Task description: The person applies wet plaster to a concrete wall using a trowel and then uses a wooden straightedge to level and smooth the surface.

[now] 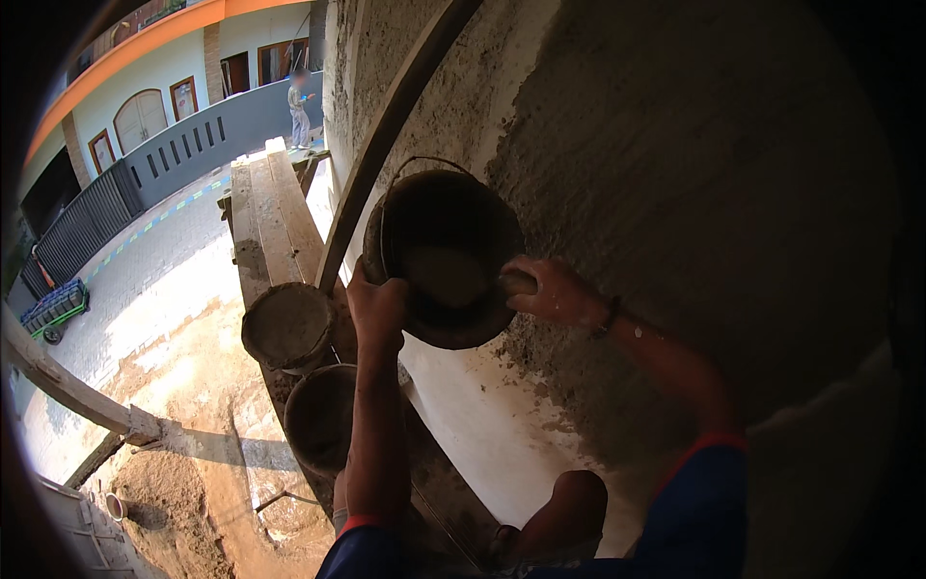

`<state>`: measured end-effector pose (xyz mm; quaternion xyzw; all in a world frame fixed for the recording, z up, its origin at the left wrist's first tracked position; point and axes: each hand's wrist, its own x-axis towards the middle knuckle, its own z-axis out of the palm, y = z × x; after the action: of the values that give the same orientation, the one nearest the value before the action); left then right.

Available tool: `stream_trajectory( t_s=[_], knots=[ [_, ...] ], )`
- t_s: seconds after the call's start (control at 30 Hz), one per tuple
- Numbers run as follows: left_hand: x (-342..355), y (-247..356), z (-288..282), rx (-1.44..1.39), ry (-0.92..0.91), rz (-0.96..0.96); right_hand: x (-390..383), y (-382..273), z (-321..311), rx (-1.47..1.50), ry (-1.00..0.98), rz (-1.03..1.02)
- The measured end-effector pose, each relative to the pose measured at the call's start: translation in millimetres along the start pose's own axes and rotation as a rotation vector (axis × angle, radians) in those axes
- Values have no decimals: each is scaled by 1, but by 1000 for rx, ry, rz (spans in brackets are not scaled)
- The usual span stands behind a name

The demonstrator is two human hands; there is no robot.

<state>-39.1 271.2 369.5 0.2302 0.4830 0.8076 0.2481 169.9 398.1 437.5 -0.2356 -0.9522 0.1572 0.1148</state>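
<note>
A dark bucket [381, 227] with a thin wire handle is tilted toward me in front of the rough wall, and greyish mortar [449, 275] shows inside it. My left hand [378, 307] is closed on the bucket's near left rim, thumb over the edge. At the bucket's right rim is my right hand [555, 291], its fingers curled round a short, rounded brownish piece [519, 282]. Whether that is a tool's handle, I cannot tell. Left of my left forearm stand a bucket full of mortar [287, 323] and a darker bucket [323, 415], partly hidden by the arm.
Wooden scaffold planks [275, 207] run away along the plastered wall [694, 241]. A slanting timber pole [386, 121] rises beside the bucket. Far below lie a sand heap [164, 502] and a green cart [58, 314]. Another person [299, 106] stands by the grey fence.
</note>
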Motion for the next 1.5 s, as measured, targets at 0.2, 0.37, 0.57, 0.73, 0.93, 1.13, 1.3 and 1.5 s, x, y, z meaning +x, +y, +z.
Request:
stream_trajectory(
  t_s=[0.2,0.37,0.57,0.73,0.93,1.13,1.3,1.5],
  knots=[
    [6,10,-2,-13,45,0,1,-34,-106,-254,133,-7],
    [11,19,-15,17,40,84,16,-80,-188,43,91,132],
    [1,23,-9,43,2,-3,78,10,-285,-350,596,106],
    [-1,14,-3,63,3,34,64,4,-369,-328,772,106],
    [-6,11,0,61,-53,60,-13,-46,-231,-79,267,396],
    [-33,1,33,223,-190,61,-65,-1,-122,-465,-152,-50],
    [-51,12,38,457,-240,149,-63,-26,-46,-951,50,-127],
    [-69,29,53,677,-268,184,-66,12,-18,-791,-30,-96]
  ],
)
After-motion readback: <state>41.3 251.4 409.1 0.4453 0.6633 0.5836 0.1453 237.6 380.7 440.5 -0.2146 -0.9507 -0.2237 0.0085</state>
